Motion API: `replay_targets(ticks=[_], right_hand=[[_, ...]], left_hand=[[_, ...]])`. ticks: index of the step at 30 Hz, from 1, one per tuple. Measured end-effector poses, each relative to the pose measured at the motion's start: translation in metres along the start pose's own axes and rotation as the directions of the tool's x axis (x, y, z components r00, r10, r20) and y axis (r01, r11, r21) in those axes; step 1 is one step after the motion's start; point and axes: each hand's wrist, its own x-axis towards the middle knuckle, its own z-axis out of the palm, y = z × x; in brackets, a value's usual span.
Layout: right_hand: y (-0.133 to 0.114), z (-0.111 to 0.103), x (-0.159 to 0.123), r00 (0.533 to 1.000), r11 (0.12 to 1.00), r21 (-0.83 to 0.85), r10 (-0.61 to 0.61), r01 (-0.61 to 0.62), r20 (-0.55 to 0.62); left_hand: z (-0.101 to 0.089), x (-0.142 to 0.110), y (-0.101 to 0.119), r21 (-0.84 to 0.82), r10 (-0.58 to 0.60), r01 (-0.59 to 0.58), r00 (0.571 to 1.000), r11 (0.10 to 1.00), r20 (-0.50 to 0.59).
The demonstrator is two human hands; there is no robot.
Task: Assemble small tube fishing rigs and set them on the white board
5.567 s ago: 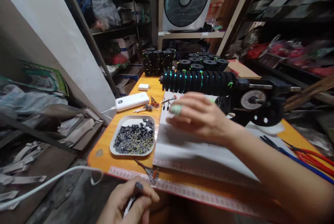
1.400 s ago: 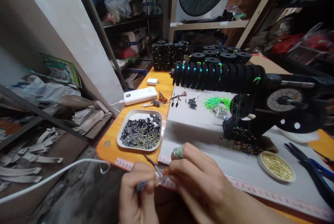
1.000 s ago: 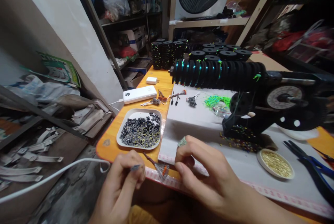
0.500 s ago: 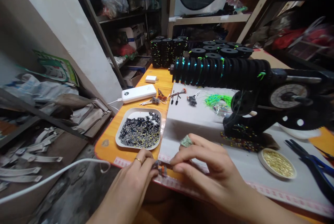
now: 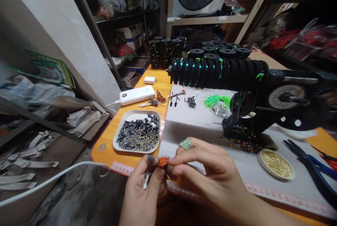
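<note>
My left hand (image 5: 147,187) is closed around a small bundle with a bright orange, bristly top (image 5: 163,162), which points up between thumb and fingers. A second, blue-grey tuft (image 5: 151,158) with a white stem (image 5: 146,181) sticks out between the same hand's fingers. My right hand (image 5: 207,170) is pinched at the right side of the orange bundle; whatever lies between its fingertips is too small to make out. Green tape (image 5: 186,144) wraps one of its fingers. Just beyond my left hand stands a white tray (image 5: 115,145) of small black and grey tubes (image 5: 138,133).
A black winding machine (image 5: 218,71) with a ridged roller extends across the right. Nearby are blue-handled pliers (image 5: 313,170), a dish of gold pieces (image 5: 276,164), green strands (image 5: 217,100), a white power bank (image 5: 137,94) and loose tufts (image 5: 192,101). Black spools (image 5: 207,52) stand behind.
My left hand has turned over, bringing the bundle's orange end upright and the white stem into sight. My right hand stays pinched beside it. The view has shifted slightly.
</note>
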Motion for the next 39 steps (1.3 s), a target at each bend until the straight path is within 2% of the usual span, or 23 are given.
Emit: replay_targets(ticks=[4,8,10,12,14,16,19,22,25,29,33,39], right_hand=[[-0.002,-0.001,-0.001,0.995,0.997,-0.025,-0.074,0.073,-0.067],[-0.001,0.001,-0.003,0.995,0.994,-0.057,-0.095,0.093,-0.04],[-0.002,0.002,-0.004,0.995,0.993,-0.066,-0.096,0.093,-0.04],[-0.003,0.003,-0.004,0.996,0.994,-0.082,-0.08,0.077,-0.036],[-0.004,0.003,-0.004,0.998,0.994,-0.094,-0.052,0.05,-0.018],[-0.005,0.002,-0.004,1.0,0.996,-0.086,-0.02,0.022,0.018],[-0.005,0.002,-0.004,0.998,0.998,-0.062,0.017,-0.013,0.052],[-0.005,0.002,-0.003,0.997,0.998,-0.033,0.046,-0.044,0.056],[-0.006,0.002,-0.001,0.996,0.998,-0.019,0.055,-0.054,0.075],[-0.007,0.0,0.003,0.997,0.997,0.024,0.072,-0.072,0.033],[-0.006,-0.001,0.005,0.99,0.988,0.069,0.141,-0.141,0.002],[-0.006,0.001,0.003,0.978,0.967,0.151,0.207,-0.204,-0.007]], left_hand=[[0.004,-0.002,-0.001,0.023,0.069,-0.068,0.996,0.997,-0.048],[0.007,-0.004,-0.003,0.146,0.144,-0.133,0.988,0.98,-0.063],[0.008,-0.005,-0.006,0.245,0.267,-0.238,0.959,0.94,-0.091],[0.009,-0.006,-0.009,0.308,0.402,-0.354,0.909,0.883,-0.107],[0.01,-0.007,-0.011,0.324,0.462,-0.406,0.879,0.854,-0.115],[0.01,-0.009,-0.012,0.311,0.423,-0.368,0.896,0.876,-0.133],[0.011,-0.011,-0.009,0.246,0.278,-0.239,0.95,0.94,-0.14],[0.011,-0.012,-0.004,0.096,0.122,-0.11,0.984,0.989,-0.128],[0.011,-0.012,0.002,-0.069,0.002,-0.009,0.995,0.998,-0.101],[0.01,-0.012,0.007,-0.1,0.016,-0.023,0.997,0.995,-0.073],[0.007,-0.012,0.005,-0.099,0.054,-0.063,0.995,0.993,-0.086],[0.004,-0.012,-0.003,-0.032,0.104,-0.107,0.991,0.994,-0.086]])
